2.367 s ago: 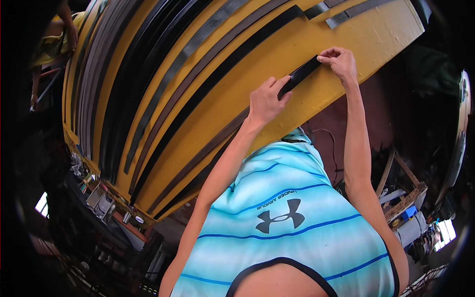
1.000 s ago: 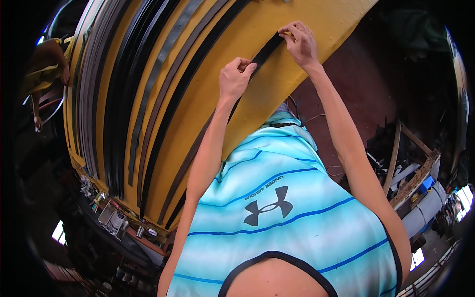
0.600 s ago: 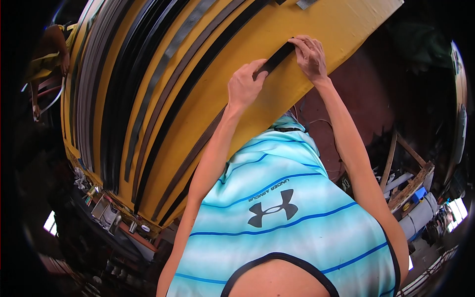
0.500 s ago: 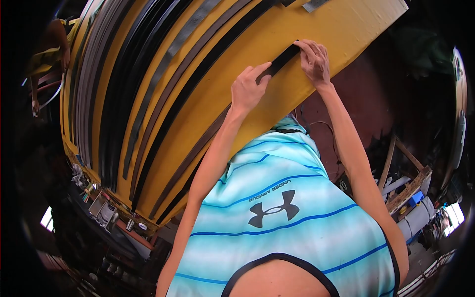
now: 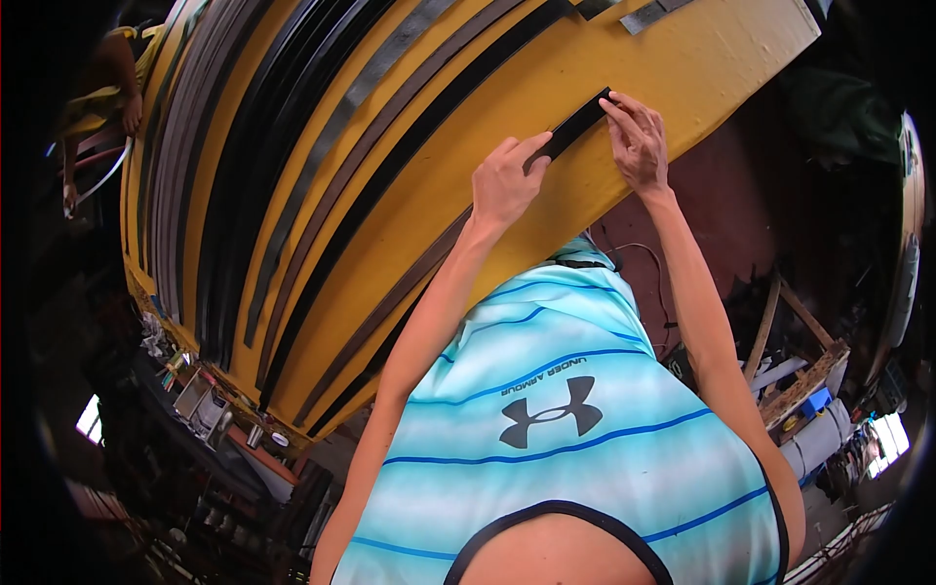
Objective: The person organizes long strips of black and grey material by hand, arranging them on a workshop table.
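A long black strap (image 5: 575, 129), leather-like, lies slantwise along the near side of the yellow table. My right hand (image 5: 640, 146) pinches its far end between thumb and fingertips. Further down, my left hand (image 5: 505, 183) has its thumb and forefinger at the two edges of the same strap. Behind my left wrist a brown strap (image 5: 419, 273) continues toward the lower left; my hand hides how it meets the black one.
Beside my hands, the yellow table (image 5: 702, 68) carries several long straps, among them a wide black one (image 5: 419, 122) and a grey bundle (image 5: 180, 166). At the far left stands another person (image 5: 127, 88). A wooden frame (image 5: 804, 375) is on the right.
The view has shifted slightly, so table and hands appear a little further right and lower. My right fingers have spread somewhat at the strap's end; both hands stay on the strap.
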A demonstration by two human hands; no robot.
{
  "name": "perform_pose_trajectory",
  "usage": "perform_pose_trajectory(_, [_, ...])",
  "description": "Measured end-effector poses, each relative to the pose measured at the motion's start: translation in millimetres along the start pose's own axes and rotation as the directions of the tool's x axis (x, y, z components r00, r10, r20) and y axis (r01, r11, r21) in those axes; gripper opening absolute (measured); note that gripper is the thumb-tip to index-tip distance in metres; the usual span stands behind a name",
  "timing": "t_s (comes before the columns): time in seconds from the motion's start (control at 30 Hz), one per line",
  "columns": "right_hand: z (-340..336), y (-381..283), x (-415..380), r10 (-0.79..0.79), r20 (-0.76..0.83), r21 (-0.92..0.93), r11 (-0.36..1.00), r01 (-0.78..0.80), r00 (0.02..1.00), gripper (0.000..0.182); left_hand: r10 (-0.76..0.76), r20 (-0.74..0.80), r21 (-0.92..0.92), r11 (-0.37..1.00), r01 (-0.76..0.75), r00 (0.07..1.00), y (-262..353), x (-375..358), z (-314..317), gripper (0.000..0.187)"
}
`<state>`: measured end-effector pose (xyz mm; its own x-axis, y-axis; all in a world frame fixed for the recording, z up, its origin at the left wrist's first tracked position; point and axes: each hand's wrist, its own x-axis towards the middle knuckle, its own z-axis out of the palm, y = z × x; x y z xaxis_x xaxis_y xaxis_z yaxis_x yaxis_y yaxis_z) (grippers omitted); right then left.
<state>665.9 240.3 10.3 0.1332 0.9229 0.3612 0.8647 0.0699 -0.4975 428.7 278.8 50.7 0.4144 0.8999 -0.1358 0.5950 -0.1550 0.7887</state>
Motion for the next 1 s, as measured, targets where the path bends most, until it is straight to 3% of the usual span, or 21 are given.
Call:
perform_pose_trajectory(0.37, [2, 2, 0, -0.015, 0.001, 0.005, 1.0, 0.015, 1.0, 0.034, 0.015, -0.038, -0.003, 1.0, -0.016, 0.999, -4, 4, 3, 0.034])
perform_pose_trajectory(0.57, [3, 2, 2, -0.024, -0.037, 0.036, 0.999, 0.025, 0.999, 0.027, -0.061, 0.051, 0.0, 0.998, 0.061, 0.997, 0, 10, -2, 0.035])
perform_pose_trajectory(0.8, [10, -2, 6, 0.084, -0.063, 0.061, 0.995, -0.08, 0.994, 0.02, -0.078, 0.065, -0.019, 0.997, 0.079, 0.995, -3, 13, -2, 0.036])
perform_pose_trajectory(1.0, [18, -3, 6, 0.094, -0.11, 0.044, 0.995, -0.09, 0.989, 0.025, -0.119, 0.089, -0.013, 0.993, 0.121, 0.989, -1, 15, -5, 0.037])
